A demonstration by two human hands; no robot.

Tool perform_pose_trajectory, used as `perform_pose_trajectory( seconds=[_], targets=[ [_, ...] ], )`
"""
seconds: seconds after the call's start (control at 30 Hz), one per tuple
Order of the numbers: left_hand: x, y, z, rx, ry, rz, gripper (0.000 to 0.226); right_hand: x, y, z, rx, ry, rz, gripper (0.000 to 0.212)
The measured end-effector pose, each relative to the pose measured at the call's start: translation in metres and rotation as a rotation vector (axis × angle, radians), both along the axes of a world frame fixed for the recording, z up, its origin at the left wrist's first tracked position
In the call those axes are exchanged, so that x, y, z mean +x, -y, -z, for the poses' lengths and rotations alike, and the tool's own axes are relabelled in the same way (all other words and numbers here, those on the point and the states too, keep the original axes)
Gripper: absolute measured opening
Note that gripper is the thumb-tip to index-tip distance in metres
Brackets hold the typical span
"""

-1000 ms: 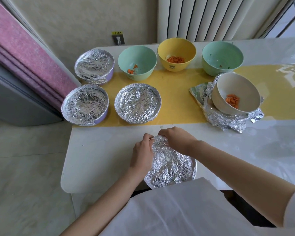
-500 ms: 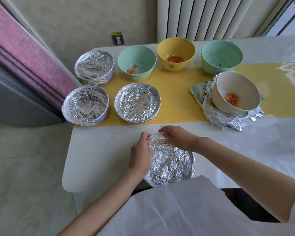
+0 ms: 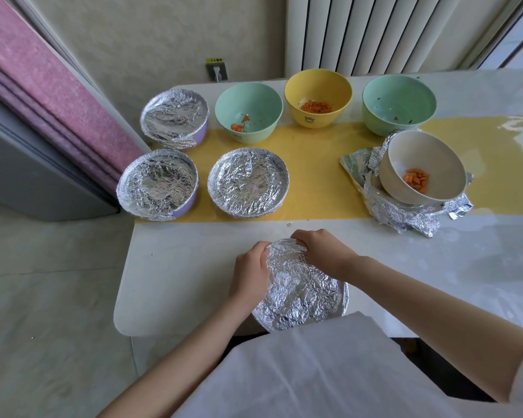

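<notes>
A foil-covered plate (image 3: 302, 297) lies at the near edge of the white table (image 3: 178, 276), partly over the edge. My left hand (image 3: 249, 273) grips its left far rim, fingers curled on the foil. At the plate's far rim my right hand (image 3: 320, 251) curls over the foil and presses it down. The foil is crinkled and wraps the whole plate.
Three more foil-covered plates (image 3: 248, 182) (image 3: 157, 184) (image 3: 175, 116) sit at the back left. Two green bowls (image 3: 248, 110) (image 3: 399, 104), a yellow bowl (image 3: 317, 99) with carrot bits and a cream bowl (image 3: 423, 167) on loose foil (image 3: 402, 212) stand behind. A pink panel (image 3: 43, 86) leans left.
Both hands have kept working along the far rim of the near plate's foil; the right hand shifted slightly right along the rim. The plate stays in place.
</notes>
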State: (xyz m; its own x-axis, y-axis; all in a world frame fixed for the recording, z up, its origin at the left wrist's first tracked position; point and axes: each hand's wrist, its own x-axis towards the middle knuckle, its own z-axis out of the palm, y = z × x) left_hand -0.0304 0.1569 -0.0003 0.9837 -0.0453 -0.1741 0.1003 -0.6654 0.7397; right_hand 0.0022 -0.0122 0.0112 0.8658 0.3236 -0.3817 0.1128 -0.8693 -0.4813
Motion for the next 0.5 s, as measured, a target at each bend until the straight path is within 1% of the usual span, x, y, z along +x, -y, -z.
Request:
perform_pose_trajectory(
  seconds=[0.1, 0.17, 0.27, 0.33, 0.5],
  targets=[
    [-0.001, 0.002, -0.005, 0.019, 0.020, 0.017, 0.020, 0.006, -0.001, -0.004, -0.010, -0.040, -0.063, 0.041],
    [-0.001, 0.005, -0.009, 0.032, 0.015, 0.035, 0.019, 0.008, -0.004, -0.007, 0.024, -0.022, -0.088, 0.034],
    [-0.002, 0.006, -0.008, 0.031, -0.013, 0.047, 0.011, 0.004, -0.006, -0.006, 0.023, 0.037, -0.069, 0.021],
    [-0.003, 0.006, -0.006, 0.041, -0.010, 0.061, 0.008, 0.001, -0.004, -0.005, 0.006, 0.052, -0.076, 0.019],
    [0.000, 0.009, -0.008, 0.060, -0.010, 0.091, 0.007, 0.001, -0.004, -0.014, -0.109, 0.065, -0.195, 0.037]
  ],
)
